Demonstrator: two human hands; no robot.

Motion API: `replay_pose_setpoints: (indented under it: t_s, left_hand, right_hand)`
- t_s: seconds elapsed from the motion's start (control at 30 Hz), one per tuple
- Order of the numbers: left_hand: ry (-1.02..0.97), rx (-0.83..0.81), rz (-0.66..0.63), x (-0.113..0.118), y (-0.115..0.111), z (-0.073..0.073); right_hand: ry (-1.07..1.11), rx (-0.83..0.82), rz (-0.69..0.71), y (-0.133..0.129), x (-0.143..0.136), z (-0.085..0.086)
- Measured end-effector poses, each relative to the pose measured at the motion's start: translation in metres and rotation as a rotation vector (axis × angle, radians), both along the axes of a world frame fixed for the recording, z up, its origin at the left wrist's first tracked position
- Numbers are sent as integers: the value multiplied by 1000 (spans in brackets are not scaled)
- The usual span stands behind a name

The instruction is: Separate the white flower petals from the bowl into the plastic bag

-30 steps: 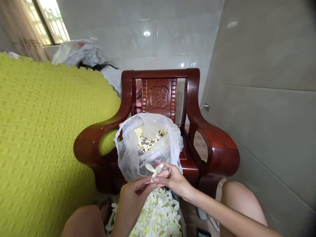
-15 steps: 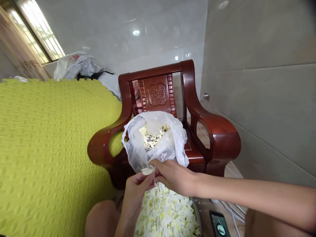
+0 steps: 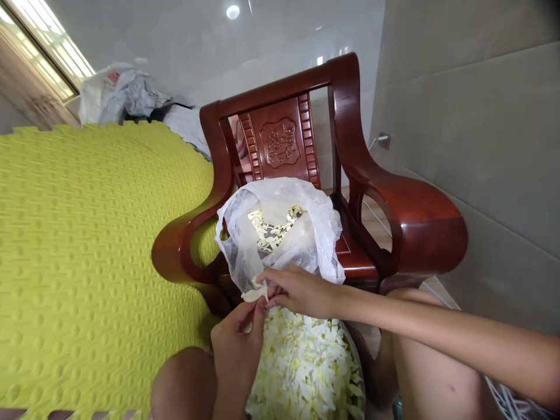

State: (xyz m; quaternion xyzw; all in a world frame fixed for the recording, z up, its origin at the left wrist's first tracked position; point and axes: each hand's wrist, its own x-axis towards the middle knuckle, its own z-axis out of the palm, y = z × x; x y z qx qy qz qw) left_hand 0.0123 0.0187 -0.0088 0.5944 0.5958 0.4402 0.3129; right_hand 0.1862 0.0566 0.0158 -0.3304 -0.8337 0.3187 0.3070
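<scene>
Over heaped blossoms, my left hand and right hand are pinching a white flower, seemingly picking it apart, the next pull calling for gentleness.

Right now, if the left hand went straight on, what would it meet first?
Past the white flower it pinches, the left hand would likely meet the right hand first; depth is unclear.

No readable text, labels, brands, numbers or signs.
</scene>
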Motion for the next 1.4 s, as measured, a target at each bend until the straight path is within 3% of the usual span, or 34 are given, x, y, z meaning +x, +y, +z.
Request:
replay_pose_setpoints:
  t_s: [0.1,0.27,0.4,0.53,0.67,0.83,1.0,1.1,1.23,1.3,1.4]
  left_hand:
    - [166,91,33,0,-1,-3]
    - [-218,-104,-90,-14,5,1]
    - [-444,-168,-29,-17,8,9]
    - [-533,-216,-7,-13,9,12]
    - [-505,-189,-30,-14,11,5]
    - [-390,-129,-46,-18,12,-4]
    - [-203,-127,-6,-16,10,1]
    - [37,-41,48,-12,5,6]
    - [470,193,102,-7,-5,8]
    - [601,270,96,-6,-8,8]
    - [695,377,78,-6,-10,9]
  right_hand:
    - [-65,39,-109,-1,-9,-5]
    - [-1,32,-107,-3,-21,-1]
    - [137,-35,-44,2,-23,0]
    - [278,-152,-35,5,-24,-8]
    - [329,-236,-85,6,-25,-16]
    - [324,-337,-88,10,-25,-19]
    - [351,-368,-132,8,-25,-20]
    - [316,-317,-146,3,-27,-18]
    - [256,-264,-150,0,-29,-22]
    - [273,-359,-130,2,-29,-24]
    - [387,-639,-111,7,-28,-23]
